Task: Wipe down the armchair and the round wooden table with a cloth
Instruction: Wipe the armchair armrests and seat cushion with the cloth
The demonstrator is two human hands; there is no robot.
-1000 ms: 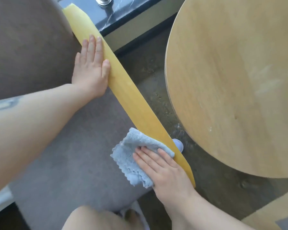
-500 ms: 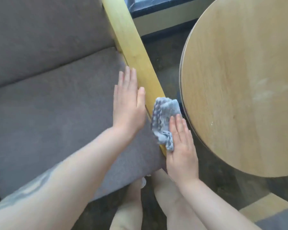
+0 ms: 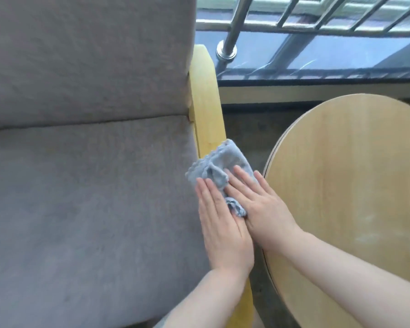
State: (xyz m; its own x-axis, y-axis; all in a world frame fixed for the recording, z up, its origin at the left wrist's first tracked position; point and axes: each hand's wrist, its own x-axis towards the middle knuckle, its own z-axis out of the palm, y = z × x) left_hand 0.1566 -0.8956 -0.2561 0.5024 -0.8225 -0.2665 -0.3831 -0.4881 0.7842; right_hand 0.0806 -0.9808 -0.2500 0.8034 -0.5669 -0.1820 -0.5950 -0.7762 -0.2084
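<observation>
The armchair has grey cushions (image 3: 88, 185) and a yellow wooden armrest (image 3: 205, 107) along its right side. A crumpled light blue cloth (image 3: 217, 166) lies on the armrest about halfway along it. My left hand (image 3: 223, 223) lies flat with straight fingers, its fingertips on the cloth's near edge. My right hand (image 3: 260, 204) presses flat on the cloth from the right, and a fold of cloth shows between the two hands. The round wooden table (image 3: 355, 185) stands just right of the armrest.
A narrow strip of dark floor (image 3: 246, 131) separates the armrest from the table. Behind both runs a dark stone sill (image 3: 317, 65) with a metal railing post (image 3: 227, 48) and bars above it.
My left hand moved from the seat cushion onto the cloth beside my right hand. The cloth has slid further up the armrest, and my view has tilted up toward the chair back and railing.
</observation>
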